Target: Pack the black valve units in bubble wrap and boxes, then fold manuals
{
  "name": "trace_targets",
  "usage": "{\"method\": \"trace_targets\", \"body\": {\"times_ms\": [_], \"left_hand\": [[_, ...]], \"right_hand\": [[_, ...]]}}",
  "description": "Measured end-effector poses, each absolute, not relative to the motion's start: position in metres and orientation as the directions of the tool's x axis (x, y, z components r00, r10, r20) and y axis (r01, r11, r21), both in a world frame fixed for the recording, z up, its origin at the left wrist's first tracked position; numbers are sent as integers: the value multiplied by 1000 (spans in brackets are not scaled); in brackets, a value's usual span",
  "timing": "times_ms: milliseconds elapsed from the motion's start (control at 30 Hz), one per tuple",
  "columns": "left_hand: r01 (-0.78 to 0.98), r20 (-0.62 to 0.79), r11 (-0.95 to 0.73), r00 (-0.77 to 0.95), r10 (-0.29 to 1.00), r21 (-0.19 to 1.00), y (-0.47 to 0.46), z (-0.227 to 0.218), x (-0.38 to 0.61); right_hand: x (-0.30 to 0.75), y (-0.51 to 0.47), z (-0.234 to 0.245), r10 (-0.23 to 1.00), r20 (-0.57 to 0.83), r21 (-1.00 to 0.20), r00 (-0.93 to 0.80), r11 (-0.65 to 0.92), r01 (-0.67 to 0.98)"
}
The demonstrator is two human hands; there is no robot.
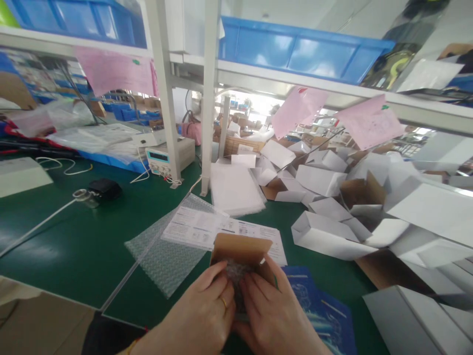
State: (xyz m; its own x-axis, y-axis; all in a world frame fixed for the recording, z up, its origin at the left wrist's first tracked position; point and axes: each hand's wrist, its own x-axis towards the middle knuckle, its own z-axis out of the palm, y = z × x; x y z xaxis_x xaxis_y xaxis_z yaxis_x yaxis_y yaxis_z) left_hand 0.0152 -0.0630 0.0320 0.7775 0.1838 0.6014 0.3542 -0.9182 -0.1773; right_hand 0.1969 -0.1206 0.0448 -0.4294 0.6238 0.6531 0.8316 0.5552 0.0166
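A small cardboard box (242,246) stands open at the front middle of the table, its brown inner flap raised on the far side. Inside it sits a bundle in clear bubble wrap (237,270); what is wrapped cannot be made out. My left hand (207,308) is closed at the box's left side, its fingers bent over the rim onto the wrap. From the right, my right hand (275,308) grips the box the same way, fingertips against the wrap. Printed instruction sheets (195,227) and a flat bubble-wrap sheet (173,261) lie just beyond the box.
Blue printed booklets (325,305) lie right of my hands. White boxes (321,231) are heaped along the right. A stack of white sheets (236,190) lies behind, near a shelf post (209,98). At left are a power supply (170,155) and a metal fitting (85,197).
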Motion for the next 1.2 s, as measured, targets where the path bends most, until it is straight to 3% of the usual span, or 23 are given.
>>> {"method": "trace_targets", "body": {"times_ms": [133,167,200,267,333,400,467,600,733,867,967,1100,1200], "left_hand": [[333,780,-943,589,210,2,-69,47,-16],[383,808,-918,508,300,100,-71,47,-25],[426,814,-883,431,390,197,-73,45,-32],[464,746,-807,371,553,366,-74,37,-39],[424,691,-806,430,581,414,-72,24,-36],[355,687,-852,507,521,385,-68,13,-26],[290,726,-894,523,446,341,-63,8,-16],[265,753,-907,505,421,328,-61,10,-6],[284,743,-871,455,490,400,-68,19,-5],[208,709,-806,388,589,555,-66,29,-18],[222,613,-751,459,643,622,-58,36,-28],[162,470,-809,743,477,565,-46,39,-26],[158,456,-828,772,443,538,-41,37,-20]], "right_hand": [[229,-136,48,638,705,-217,-308,609,763],[237,-138,46,668,720,-308,-187,549,777],[242,-138,42,708,705,-477,22,452,754],[243,-134,31,813,471,-830,342,277,484],[235,-123,19,928,141,-989,344,115,95],[223,-110,12,984,-30,-992,174,-8,-123],[212,-100,11,998,-35,-992,61,-27,-126],[206,-98,22,981,194,-978,15,192,80],[217,-117,34,845,502,-756,-184,532,382],[227,-135,38,861,391,-623,-326,509,594],[228,-134,36,856,382,-554,-348,514,655],[226,-125,30,865,323,-477,-385,500,723],[224,-124,24,829,404,-428,-386,544,721]]}}
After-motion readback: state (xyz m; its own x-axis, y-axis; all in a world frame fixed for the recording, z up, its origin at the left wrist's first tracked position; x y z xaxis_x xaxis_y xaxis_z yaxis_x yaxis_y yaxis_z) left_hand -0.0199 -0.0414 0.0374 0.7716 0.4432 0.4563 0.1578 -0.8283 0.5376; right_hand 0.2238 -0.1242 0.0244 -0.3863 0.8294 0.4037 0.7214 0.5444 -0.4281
